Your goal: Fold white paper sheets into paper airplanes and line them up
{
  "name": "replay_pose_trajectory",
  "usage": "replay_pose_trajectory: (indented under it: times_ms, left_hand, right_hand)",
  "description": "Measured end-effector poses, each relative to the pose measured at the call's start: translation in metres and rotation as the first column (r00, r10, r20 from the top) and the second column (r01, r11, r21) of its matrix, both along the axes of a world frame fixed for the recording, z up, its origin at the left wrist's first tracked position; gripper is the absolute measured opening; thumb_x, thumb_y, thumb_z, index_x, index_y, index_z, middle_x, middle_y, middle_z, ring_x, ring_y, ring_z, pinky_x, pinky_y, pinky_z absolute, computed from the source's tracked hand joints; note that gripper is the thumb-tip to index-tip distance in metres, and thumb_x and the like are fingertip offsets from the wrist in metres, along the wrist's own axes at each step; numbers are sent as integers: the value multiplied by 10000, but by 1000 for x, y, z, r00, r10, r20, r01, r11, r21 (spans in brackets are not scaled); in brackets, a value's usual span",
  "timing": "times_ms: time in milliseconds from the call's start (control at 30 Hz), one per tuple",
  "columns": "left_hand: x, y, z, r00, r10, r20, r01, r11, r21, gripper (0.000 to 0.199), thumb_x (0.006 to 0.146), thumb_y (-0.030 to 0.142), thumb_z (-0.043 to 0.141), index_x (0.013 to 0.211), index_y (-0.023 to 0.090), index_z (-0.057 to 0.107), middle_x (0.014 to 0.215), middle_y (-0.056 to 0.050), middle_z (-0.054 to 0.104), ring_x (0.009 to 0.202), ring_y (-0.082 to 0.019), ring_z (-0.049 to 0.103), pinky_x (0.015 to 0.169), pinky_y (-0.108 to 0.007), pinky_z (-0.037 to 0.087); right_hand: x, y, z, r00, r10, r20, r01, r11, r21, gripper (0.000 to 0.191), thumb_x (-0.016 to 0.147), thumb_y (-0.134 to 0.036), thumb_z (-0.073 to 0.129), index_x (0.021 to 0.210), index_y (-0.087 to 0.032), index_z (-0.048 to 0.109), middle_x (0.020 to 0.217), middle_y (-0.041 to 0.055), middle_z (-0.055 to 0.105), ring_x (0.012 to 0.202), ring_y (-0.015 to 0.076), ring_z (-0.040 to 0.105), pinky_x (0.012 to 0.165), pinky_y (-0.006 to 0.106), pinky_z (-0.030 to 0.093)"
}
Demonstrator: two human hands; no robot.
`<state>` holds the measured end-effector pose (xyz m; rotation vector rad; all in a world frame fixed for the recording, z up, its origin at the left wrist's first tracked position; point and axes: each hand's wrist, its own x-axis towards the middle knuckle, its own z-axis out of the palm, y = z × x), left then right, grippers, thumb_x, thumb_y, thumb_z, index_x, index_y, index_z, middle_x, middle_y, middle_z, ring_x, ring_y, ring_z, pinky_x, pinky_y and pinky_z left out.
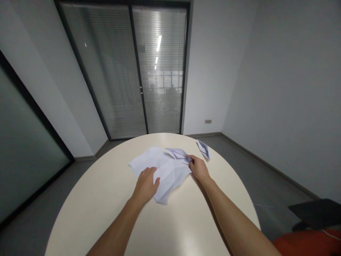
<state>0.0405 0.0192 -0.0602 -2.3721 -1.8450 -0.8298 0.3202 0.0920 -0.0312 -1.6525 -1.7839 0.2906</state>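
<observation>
Creased white paper [170, 174] lies spread on the round cream table [98, 199]. My left hand [146, 183] rests on its left part, fingers apart, thumb toward the middle. Behind the paper's upper right part is a folded paper piece [177, 153]. My right hand [197, 167] pinches the right end of this folded piece between thumb and fingers, beside the spread paper's right corner. Another small folded paper [204, 148] sits apart, near the table's far right edge, touched by neither hand.
Beyond the table stands a glass door with blinds [160, 106]. A dark flat object [317, 213] and something red [301, 244] are at the lower right, past the table's edge. Walls rise on both sides.
</observation>
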Motion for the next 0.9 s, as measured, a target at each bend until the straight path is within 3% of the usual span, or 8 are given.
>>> replay_pose_trajectory:
  times_ms: [133, 333, 500, 900]
  left_hand:
    - [3, 4, 6, 1000, -5, -22, 5, 1000, 3, 430, 893, 213, 559, 1310, 121, 608, 1332, -148, 659, 1297, -316, 565, 1159, -495, 406]
    - [5, 16, 6, 1000, 4, -14, -4, 1000, 23, 396, 882, 178, 553, 1262, 175, 663, 1326, -125, 665, 1282, -301, 574, 1134, -516, 434]
    - [2, 24, 0, 1000, 19, -11, -19, 1000, 2, 409, 925, 228, 529, 1310, 187, 661, 1392, -104, 643, 1360, -336, 527, 1162, -576, 401]
    - [1, 12, 10, 999, 16, 29, -14, 997, -70, 412, 945, 247, 522, 1326, 169, 658, 1427, -109, 625, 1398, -347, 498, 1196, -604, 348]
  right_hand:
    - [-2, 6, 2, 1000, -3, -3, 3, 1000, -21, 516, 851, -68, 532, 1331, -183, 684, 1306, 103, 710, 1181, 248, 671, 1006, 278, 459]
    - [0, 22, 0, 996, -71, -62, 65, 993, -100, 380, 881, -160, 564, 1217, -162, 741, 1096, 106, 780, 994, 237, 721, 914, 295, 501]
    - [1, 29, 0, 996, -79, 28, 82, 991, -107, 342, 885, -249, 618, 1192, -172, 748, 1029, 114, 763, 940, 245, 700, 863, 311, 500]
    - [-2, 9, 8, 994, -87, -63, 80, 990, -114, 174, 883, -263, 624, 944, -233, 783, 906, 44, 774, 840, 208, 698, 747, 271, 465]
